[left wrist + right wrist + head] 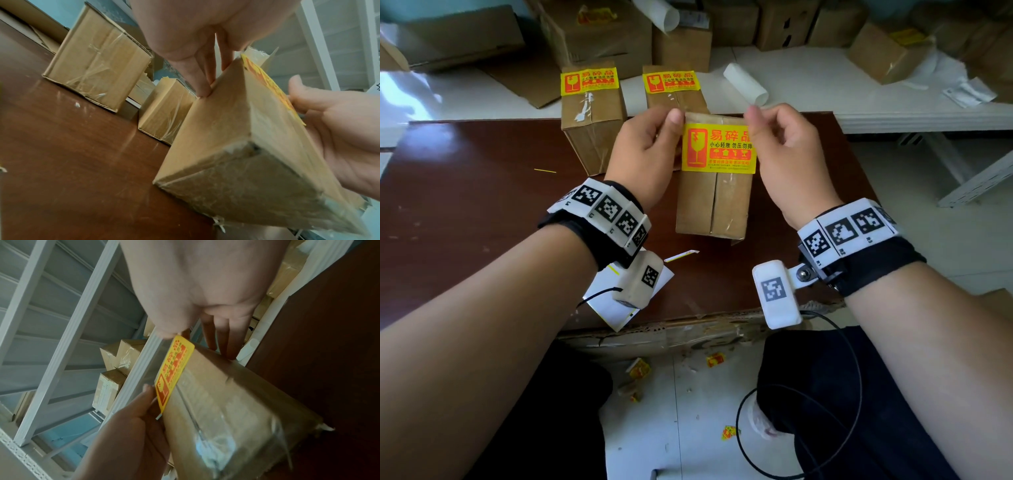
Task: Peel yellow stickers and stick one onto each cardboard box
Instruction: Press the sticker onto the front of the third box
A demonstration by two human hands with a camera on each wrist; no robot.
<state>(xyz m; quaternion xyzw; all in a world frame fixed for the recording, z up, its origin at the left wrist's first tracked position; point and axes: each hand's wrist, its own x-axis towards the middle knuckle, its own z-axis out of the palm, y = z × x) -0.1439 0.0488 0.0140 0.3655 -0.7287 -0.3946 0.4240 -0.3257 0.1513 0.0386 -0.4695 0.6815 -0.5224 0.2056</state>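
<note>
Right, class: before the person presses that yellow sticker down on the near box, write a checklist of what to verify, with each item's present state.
1. Both hands hold the sticker: left hand and right hand pinch its top corners. Ok.
2. Sticker faces print-up over the near box. Ok.
3. Sticker lies level with the box edges: roughly square in the head view. Ok.
4. Sticker fully stuck: the right wrist view shows its edge lifted off the box. Not ok.
5. Box sits steady on the brown table. Cannot tell.
6. Two far boxes already labelled. Ok.

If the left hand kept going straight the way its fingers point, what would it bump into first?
Probably nothing new: the left hand already has fingertips against the nearest cardboard box, so that box blocks it.
</note>
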